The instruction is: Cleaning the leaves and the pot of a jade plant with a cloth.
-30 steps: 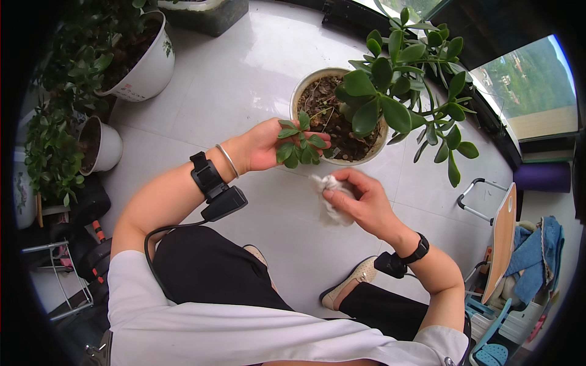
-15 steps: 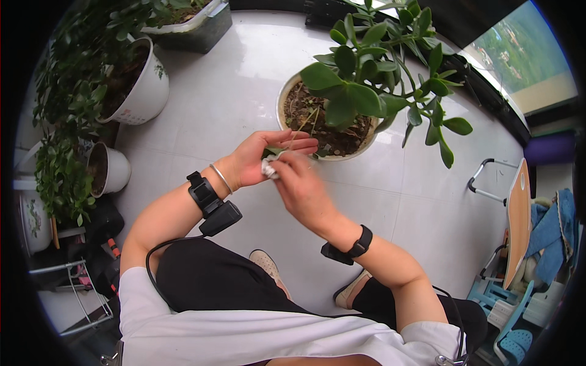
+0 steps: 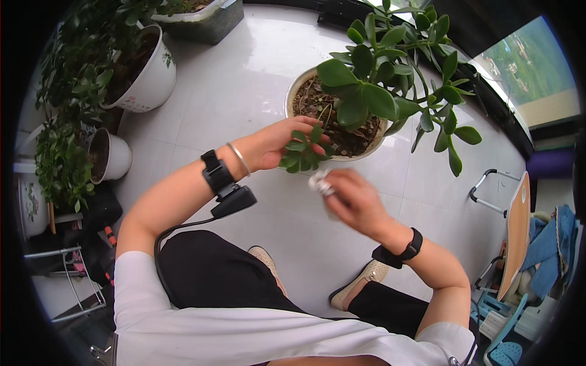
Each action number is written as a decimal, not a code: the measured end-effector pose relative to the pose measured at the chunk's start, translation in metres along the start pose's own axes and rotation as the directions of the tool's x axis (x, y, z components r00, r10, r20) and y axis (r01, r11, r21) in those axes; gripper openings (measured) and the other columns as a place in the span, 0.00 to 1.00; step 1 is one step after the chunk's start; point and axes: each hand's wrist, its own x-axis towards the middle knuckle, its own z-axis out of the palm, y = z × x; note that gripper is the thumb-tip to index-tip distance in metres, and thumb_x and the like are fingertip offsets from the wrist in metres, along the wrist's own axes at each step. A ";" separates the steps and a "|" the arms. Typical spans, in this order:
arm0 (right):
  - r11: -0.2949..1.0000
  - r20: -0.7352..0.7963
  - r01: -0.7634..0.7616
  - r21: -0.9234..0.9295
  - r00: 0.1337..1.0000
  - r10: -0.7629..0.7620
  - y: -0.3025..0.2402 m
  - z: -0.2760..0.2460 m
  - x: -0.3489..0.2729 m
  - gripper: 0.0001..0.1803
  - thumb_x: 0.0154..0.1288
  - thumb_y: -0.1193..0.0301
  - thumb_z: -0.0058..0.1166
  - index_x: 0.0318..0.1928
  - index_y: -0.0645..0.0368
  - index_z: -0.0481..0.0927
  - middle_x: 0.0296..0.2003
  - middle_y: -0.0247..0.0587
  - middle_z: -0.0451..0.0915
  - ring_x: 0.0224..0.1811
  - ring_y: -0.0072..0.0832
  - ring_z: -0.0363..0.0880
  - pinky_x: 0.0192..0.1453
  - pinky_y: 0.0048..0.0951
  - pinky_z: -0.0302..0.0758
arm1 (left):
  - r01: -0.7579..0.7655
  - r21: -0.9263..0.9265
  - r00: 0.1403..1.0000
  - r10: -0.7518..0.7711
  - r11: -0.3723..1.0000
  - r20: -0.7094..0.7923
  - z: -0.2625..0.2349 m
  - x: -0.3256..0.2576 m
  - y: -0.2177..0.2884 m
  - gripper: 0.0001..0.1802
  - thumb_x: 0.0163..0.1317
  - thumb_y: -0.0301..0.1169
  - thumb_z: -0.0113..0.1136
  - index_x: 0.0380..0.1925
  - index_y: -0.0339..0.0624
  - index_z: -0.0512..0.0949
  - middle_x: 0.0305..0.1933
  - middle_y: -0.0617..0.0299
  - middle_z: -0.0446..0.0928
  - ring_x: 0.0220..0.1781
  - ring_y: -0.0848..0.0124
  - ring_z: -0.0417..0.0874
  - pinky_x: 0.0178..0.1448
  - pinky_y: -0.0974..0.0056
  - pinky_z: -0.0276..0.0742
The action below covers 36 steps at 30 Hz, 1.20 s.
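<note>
My left hand (image 3: pixel 276 141) is beside the near rim of a white round pot (image 3: pixel 289 100). Its fingers are apart and reach behind a cluster of small green leaves (image 3: pixel 300 152), which partly covers them. To the right and nearer to me, my right hand (image 3: pixel 359 200) is closed on a crumpled white cloth or tissue (image 3: pixel 320 182), apart from the leaves and blurred by motion. Growing from the pot's brown soil (image 3: pixel 311 100) is a jade plant (image 3: pixel 381 73) with thick, glossy leaves. It leans to the right.
Leafy plants in white pots (image 3: pixel 146 82) line the left side, with a dark planter box (image 3: pixel 210 21) behind. Metal racks (image 3: pixel 79 280) stand lower left. On the right are a folding table (image 3: pixel 516 235), blue clothing (image 3: pixel 552 244) and a purple roll (image 3: pixel 549 163).
My right hand has moved right and nearer with the white cloth, away from my left palm. The leaf cluster now shows in front of my left fingers. The view has shifted slightly.
</note>
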 end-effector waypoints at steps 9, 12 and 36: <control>0.988 -0.373 -0.148 0.049 0.915 0.156 0.022 -0.002 0.029 0.11 0.58 0.78 0.56 0.43 0.63 0.76 0.40 0.43 0.77 0.37 0.33 0.77 0.40 0.28 0.74 | 0.087 -0.070 0.995 -0.084 0.994 0.050 0.011 -0.007 0.002 0.12 0.65 0.30 0.50 0.43 0.35 0.77 0.42 0.57 0.79 0.42 0.70 0.81 0.48 0.66 0.79; 0.947 -0.441 -0.148 0.285 0.857 0.266 0.024 0.012 0.041 0.12 0.58 0.78 0.56 0.44 0.64 0.75 0.39 0.44 0.76 0.39 0.36 0.76 0.43 0.29 0.73 | 0.100 -0.178 0.995 -0.101 0.979 0.007 0.012 -0.012 0.003 0.13 0.66 0.31 0.48 0.45 0.34 0.76 0.44 0.55 0.79 0.45 0.68 0.81 0.51 0.64 0.80; 0.997 -0.278 0.006 -0.079 0.960 -0.027 0.010 0.045 0.050 0.15 0.53 0.81 0.55 0.44 0.61 0.74 0.43 0.46 0.73 0.42 0.44 0.75 0.42 0.37 0.74 | 0.158 -0.319 0.983 -0.120 0.935 0.136 -0.002 0.001 -0.014 0.17 0.71 0.35 0.37 0.45 0.35 0.72 0.60 0.45 0.69 0.58 0.59 0.74 0.65 0.54 0.69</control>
